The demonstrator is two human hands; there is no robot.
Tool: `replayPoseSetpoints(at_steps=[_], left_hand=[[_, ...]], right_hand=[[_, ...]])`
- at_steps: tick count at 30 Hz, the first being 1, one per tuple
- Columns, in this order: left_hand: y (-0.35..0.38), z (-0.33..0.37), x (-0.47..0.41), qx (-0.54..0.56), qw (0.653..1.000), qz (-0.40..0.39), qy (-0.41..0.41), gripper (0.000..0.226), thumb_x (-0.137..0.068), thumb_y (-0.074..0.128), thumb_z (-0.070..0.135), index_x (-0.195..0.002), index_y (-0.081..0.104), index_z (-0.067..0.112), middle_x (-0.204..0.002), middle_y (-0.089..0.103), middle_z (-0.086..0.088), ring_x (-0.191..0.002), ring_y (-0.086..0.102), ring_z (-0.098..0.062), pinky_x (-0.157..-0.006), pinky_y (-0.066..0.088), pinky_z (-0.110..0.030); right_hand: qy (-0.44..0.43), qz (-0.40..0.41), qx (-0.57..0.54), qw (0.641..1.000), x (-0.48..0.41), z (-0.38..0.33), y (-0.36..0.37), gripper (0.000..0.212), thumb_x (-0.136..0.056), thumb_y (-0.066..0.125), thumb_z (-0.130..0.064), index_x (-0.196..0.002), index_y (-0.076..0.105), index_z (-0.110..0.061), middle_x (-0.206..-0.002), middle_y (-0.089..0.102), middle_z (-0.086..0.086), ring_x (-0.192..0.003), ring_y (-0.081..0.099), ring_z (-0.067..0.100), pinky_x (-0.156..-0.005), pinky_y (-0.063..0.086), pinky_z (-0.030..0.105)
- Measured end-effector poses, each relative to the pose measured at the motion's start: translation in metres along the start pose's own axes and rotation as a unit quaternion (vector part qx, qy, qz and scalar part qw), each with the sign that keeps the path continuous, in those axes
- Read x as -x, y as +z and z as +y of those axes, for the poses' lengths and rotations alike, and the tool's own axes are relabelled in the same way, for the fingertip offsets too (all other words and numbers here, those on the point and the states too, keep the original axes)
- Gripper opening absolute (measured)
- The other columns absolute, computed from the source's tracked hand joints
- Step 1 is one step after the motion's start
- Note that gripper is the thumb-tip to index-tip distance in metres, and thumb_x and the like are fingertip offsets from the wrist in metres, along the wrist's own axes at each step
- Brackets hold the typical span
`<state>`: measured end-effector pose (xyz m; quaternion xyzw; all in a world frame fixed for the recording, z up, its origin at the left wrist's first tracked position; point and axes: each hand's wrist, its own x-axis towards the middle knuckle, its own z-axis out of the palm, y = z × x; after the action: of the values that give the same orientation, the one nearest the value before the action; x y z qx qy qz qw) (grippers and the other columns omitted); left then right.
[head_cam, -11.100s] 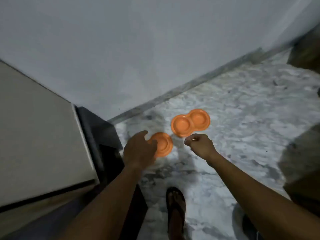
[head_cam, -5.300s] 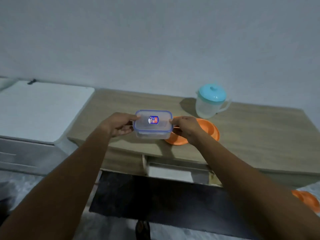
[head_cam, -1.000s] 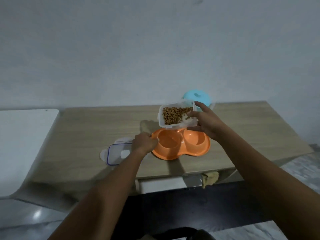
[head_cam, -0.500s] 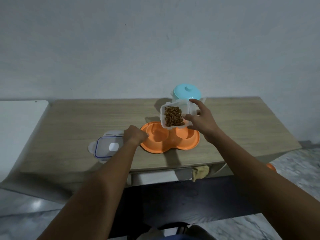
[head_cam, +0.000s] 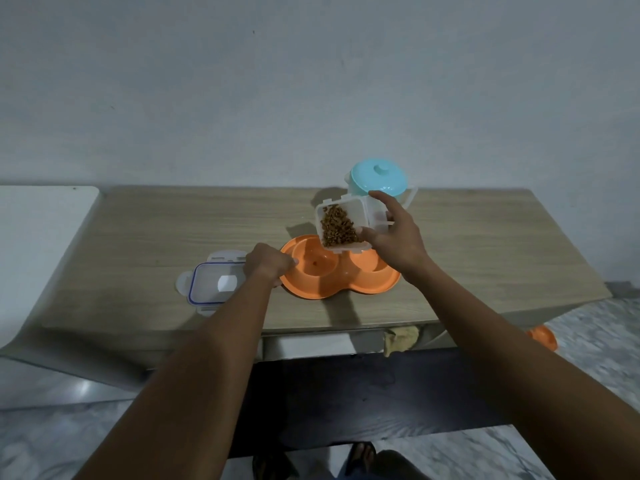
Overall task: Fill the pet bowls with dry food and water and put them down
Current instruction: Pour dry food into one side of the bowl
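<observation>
An orange double pet bowl (head_cam: 322, 287) lies on the wooden table (head_cam: 156, 237). My left hand (head_cam: 266, 263) grips its left rim. My right hand (head_cam: 393, 239) holds a clear plastic container of brown dry food (head_cam: 341, 225), tipped steeply over the bowl's left well, where a few kibble pieces lie. The right well is partly hidden behind my right hand. A clear water jug with a turquoise lid (head_cam: 377, 178) stands behind the container.
The container's blue-rimmed lid (head_cam: 211, 284) lies on the table left of the bowl. A white surface (head_cam: 38, 237) adjoins the table on the left. Another orange bowl (head_cam: 542, 337) sits on the marble floor at the right. My sandalled feet show below.
My right hand has tipped the food container further over the left well, and the first kibble has dropped in. My left hand stays on the bowl's rim.
</observation>
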<state>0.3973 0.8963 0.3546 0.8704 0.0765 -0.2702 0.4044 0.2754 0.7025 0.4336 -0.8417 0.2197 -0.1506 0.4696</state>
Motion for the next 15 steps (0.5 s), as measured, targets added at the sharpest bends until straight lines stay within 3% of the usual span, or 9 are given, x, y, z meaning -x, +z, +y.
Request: replayPoseSetpoints(at_steps=[8,15], left_hand=[[0.0001,-0.0001,-0.0014,0.003,1.0,0.001,-0.004,0.031,-0.071,0.084,0.029,-0.086,0.074,0.005,-0.081,0.075,-0.013,-0.067,0.074,-0.027,-0.067,0.064,-0.041],[-0.0013,0.002,0.0,0.009,1.0,-0.006,-0.013,0.032,-0.071,0.085,0.028,-0.088,0.073,0.004,-0.083,0.075,-0.014,-0.071,0.075,-0.027,-0.062,0.063,-0.035]], right_hand=[[-0.033,-0.002,0.045,0.998,0.0004,0.0031,0.0038,0.069,-0.083,0.081,-0.022,-0.144,0.05,-0.034,-0.132,0.058,0.004,-0.12,0.049,0.015,-0.1,0.048,0.039],[-0.057,-0.018,0.074,0.995,-0.0009,0.005,0.0054,0.069,-0.082,0.082,-0.023,-0.143,0.05,-0.034,-0.141,0.059,0.002,-0.121,0.049,0.013,-0.097,0.045,0.032]])
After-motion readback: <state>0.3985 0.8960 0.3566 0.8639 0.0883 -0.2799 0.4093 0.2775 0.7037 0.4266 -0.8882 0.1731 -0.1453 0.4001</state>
